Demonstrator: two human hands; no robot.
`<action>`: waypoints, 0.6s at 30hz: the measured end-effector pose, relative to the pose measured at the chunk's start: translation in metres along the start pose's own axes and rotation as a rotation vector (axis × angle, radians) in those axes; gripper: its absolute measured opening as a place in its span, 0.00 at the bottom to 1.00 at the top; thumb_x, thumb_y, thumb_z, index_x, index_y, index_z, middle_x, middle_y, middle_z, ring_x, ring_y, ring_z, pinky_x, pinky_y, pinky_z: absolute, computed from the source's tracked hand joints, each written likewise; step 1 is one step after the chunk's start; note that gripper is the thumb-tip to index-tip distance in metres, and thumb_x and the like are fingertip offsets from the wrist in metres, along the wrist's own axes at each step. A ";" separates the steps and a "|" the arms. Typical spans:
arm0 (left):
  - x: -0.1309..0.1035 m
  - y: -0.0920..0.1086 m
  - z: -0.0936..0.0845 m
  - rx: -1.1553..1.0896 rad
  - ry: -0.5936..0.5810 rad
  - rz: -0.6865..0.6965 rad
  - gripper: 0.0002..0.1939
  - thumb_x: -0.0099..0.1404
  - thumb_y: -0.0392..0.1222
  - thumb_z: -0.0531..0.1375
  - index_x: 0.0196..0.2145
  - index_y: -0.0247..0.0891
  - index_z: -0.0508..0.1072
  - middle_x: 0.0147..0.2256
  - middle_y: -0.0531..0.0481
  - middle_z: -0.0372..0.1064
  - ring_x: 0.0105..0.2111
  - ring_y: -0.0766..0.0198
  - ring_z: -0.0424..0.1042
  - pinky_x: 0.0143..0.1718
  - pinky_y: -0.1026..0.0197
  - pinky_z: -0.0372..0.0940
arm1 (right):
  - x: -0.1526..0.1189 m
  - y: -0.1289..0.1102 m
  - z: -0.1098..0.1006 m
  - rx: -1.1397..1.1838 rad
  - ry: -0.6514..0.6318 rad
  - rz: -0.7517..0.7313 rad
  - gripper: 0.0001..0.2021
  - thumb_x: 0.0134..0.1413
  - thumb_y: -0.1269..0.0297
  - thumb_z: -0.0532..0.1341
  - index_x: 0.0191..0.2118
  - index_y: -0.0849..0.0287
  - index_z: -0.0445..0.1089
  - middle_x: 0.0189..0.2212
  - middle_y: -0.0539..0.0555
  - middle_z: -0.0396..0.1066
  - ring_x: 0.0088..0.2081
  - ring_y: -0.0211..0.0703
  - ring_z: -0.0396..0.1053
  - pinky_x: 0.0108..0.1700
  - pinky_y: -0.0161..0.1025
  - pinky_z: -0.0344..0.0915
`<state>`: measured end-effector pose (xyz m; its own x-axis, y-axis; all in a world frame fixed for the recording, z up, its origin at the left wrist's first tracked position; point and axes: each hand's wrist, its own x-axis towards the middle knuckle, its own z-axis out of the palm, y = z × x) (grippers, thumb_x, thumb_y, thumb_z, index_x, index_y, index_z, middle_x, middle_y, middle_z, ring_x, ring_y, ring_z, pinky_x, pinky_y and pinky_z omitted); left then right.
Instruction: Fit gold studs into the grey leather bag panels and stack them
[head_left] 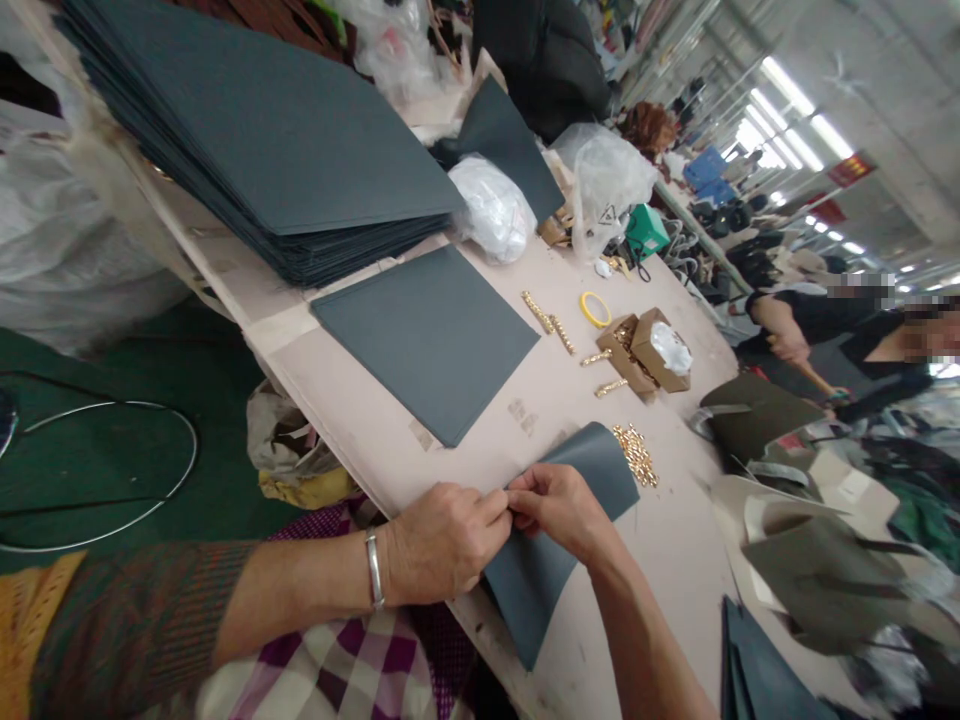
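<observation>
A dark blue-grey sheet [540, 585], leather-like and bent upward, lies at the near edge of the table beneath both hands. My left hand [450, 540], with a silver bracelet at its wrist, is closed at the sheet's near edge, its fingertips pinched together. Touching it, my right hand [559, 505] also pinches at that edge; anything small between the fingertips is hidden. Just beyond the sheet is a loose pile of small gold metal pieces [637, 456]. To the left lies a flat, squarish stack of similar sheets [431, 345].
A tall stack of large dark sheets [292, 120] stands at the far left. Rows of gold pieces [549, 322], a yellow tape roll [595, 309] and small cardboard boxes [637, 375] lie further back. Olive bag parts [817, 560] stand right; a co-worker [810, 340] is behind.
</observation>
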<state>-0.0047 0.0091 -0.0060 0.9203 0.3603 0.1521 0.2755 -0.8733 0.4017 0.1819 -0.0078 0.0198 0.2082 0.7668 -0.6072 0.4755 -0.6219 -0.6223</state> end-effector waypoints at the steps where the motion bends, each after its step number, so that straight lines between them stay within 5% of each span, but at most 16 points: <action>1: 0.000 0.000 0.000 -0.007 -0.009 -0.004 0.15 0.61 0.36 0.54 0.46 0.34 0.66 0.41 0.44 0.69 0.34 0.56 0.71 0.32 0.54 0.68 | 0.001 -0.002 -0.001 -0.008 -0.007 0.025 0.04 0.42 0.68 0.63 0.23 0.61 0.68 0.14 0.48 0.68 0.16 0.34 0.65 0.19 0.29 0.63; 6: 0.000 0.001 -0.002 -0.020 -0.036 -0.020 0.21 0.55 0.29 0.53 0.48 0.36 0.67 0.42 0.43 0.69 0.37 0.55 0.72 0.35 0.54 0.69 | 0.005 -0.015 -0.003 -0.086 -0.028 0.066 0.03 0.40 0.72 0.63 0.22 0.61 0.69 0.12 0.48 0.68 0.16 0.35 0.66 0.18 0.29 0.63; 10: 0.000 0.002 -0.004 -0.002 0.013 -0.024 0.27 0.51 0.25 0.51 0.49 0.35 0.68 0.43 0.41 0.70 0.38 0.55 0.72 0.38 0.53 0.69 | -0.008 -0.020 0.005 -0.109 0.107 0.012 0.04 0.40 0.71 0.65 0.21 0.60 0.70 0.13 0.47 0.68 0.19 0.37 0.67 0.23 0.32 0.64; 14: 0.000 -0.006 0.003 0.027 0.019 -0.045 0.30 0.52 0.24 0.47 0.51 0.38 0.68 0.45 0.44 0.70 0.40 0.56 0.74 0.42 0.54 0.70 | -0.034 -0.007 0.011 -0.226 0.399 -0.146 0.05 0.45 0.63 0.66 0.30 0.57 0.75 0.27 0.52 0.75 0.33 0.45 0.72 0.38 0.39 0.68; 18: 0.000 -0.014 0.015 0.115 0.061 -0.030 0.30 0.56 0.25 0.46 0.53 0.43 0.68 0.49 0.48 0.70 0.40 0.60 0.75 0.39 0.58 0.70 | -0.074 0.026 0.010 -0.240 0.860 -0.132 0.23 0.49 0.62 0.64 0.52 0.60 0.69 0.49 0.62 0.70 0.52 0.56 0.65 0.54 0.51 0.61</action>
<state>-0.0045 0.0160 -0.0249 0.8937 0.4027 0.1978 0.3356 -0.8926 0.3011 0.1699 -0.0826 0.0435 0.6609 0.7437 0.1004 0.6861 -0.5446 -0.4823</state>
